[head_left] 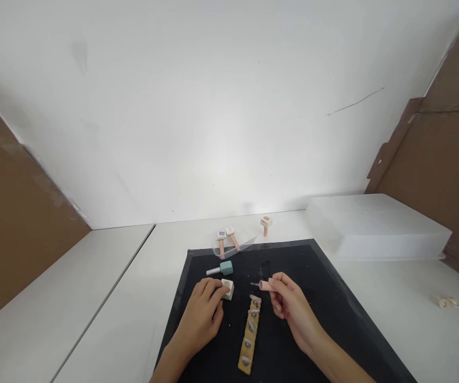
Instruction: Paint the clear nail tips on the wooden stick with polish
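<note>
My left hand (pixel 203 314) steadies a small white nail polish bottle (pixel 228 290) on the black mat, its fingers closed round the sides. Pinched in my right hand (pixel 291 302) is a pink nail polish brush cap (pixel 265 286), with the thin brush pointing left. Between and below my hands lies a yellowish strip (pixel 249 340), with several pale nail tips mounted along its length. Beyond my left hand, a green nail polish bottle (pixel 226 267) with a white cap lies on its side.
At the mat's (pixel 289 260) far edge, two bottles with pink caps (pixel 222 246) lie on clear plastic. Another pink-capped bottle (pixel 266 224) lies near the wall. A white translucent box (pixel 381 229) stands at right, with small cream rings (pixel 445 302) in front.
</note>
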### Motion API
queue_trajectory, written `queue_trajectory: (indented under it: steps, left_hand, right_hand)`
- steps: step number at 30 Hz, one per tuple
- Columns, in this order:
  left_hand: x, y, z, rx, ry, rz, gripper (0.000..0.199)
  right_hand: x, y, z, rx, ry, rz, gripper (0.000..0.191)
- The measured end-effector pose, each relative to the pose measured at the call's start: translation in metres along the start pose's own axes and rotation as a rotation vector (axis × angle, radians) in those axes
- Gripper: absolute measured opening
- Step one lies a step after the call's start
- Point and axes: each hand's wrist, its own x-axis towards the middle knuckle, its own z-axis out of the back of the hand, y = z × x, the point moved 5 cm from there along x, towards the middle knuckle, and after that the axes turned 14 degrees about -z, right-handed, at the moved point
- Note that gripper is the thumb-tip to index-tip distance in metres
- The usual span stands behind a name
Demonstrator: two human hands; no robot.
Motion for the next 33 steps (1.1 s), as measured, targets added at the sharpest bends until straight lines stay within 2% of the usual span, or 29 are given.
queue_trajectory:
  steps: [4, 6, 8, 10, 13, 19, 23, 26, 33]
  left_hand:
    - [-0.001, -0.006, 0.011, -0.168, -0.138, 0.089, 0.030]
    - [-0.002, -0.008, 0.016, -0.322, -0.236, 0.237, 0.024]
    - [-0.002, -0.011, 0.016, -0.536, -0.282, 0.399, 0.018]
    - [-0.002, -0.016, 0.011, -0.786, -0.274, 0.531, 0.017]
    - [-0.003, -0.021, 0.004, -1.037, -0.284, 0.689, 0.020]
    - [-0.011, -0.038, -0.011, -1.337, -0.108, 1.000, 0.046]
    - [-0.008, -0.042, -0.015, -1.494, -0.118, 1.088, 0.058]
    - [-0.006, -0.040, -0.019, -1.569, -0.148, 1.098, 0.061]
    - [-0.006, -0.040, -0.025, -1.544, -0.209, 1.133, 0.065]
  right_hand:
    - [0.003, -0.002, 0.003, -0.028, -0.034, -0.001, 0.027]
    - [0.006, -0.005, 0.006, -0.050, -0.074, -0.010, 0.027]
    - [0.009, -0.007, 0.008, -0.059, -0.104, -0.026, 0.026]
    - [0.010, -0.009, 0.009, -0.061, -0.120, -0.047, 0.025]
    - [0.010, -0.010, 0.007, -0.065, -0.114, -0.074, 0.025]
    - [0.007, -0.015, 0.002, -0.064, -0.062, -0.120, 0.029]
    - [0.009, -0.022, 0.001, -0.025, 0.000, -0.161, 0.030]
    - [0.009, -0.024, 0.001, -0.016, 0.011, -0.160, 0.030]
    - [0.007, -0.021, 0.000, 0.019, 0.024, -0.147, 0.028]
